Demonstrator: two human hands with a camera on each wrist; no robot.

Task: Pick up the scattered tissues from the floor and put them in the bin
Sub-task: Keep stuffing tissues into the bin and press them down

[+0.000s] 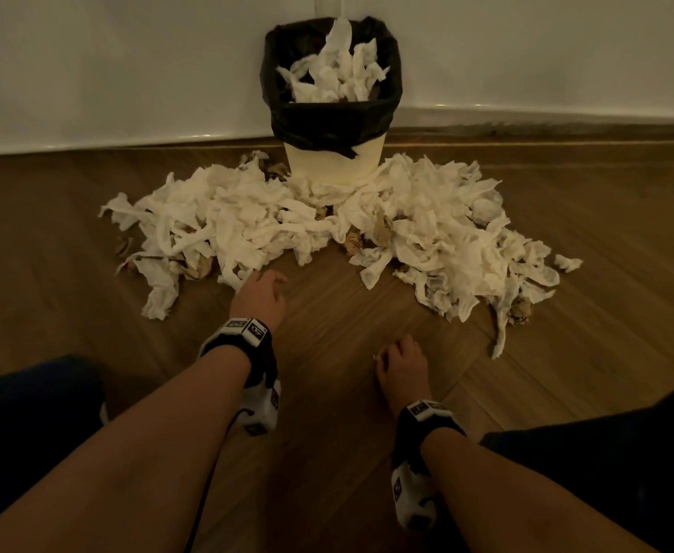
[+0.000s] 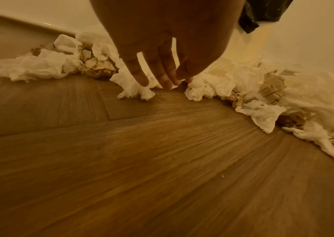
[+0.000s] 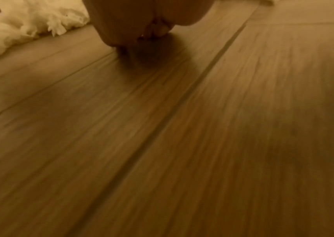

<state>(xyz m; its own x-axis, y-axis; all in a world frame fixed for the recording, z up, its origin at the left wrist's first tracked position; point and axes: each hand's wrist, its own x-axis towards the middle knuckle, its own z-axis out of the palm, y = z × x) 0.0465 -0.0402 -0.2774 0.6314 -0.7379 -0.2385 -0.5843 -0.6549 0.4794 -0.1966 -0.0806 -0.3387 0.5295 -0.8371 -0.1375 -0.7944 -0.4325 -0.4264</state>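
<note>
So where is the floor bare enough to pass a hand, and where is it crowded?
Bare floor lies between the left hand and right hand, and narrows between the two tissue heaps. Crowded: around the bin base.

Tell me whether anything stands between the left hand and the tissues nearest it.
Nothing visible does. The left hand reaches over bare floor, its fingertips right at the near edge of the tissues.
</note>
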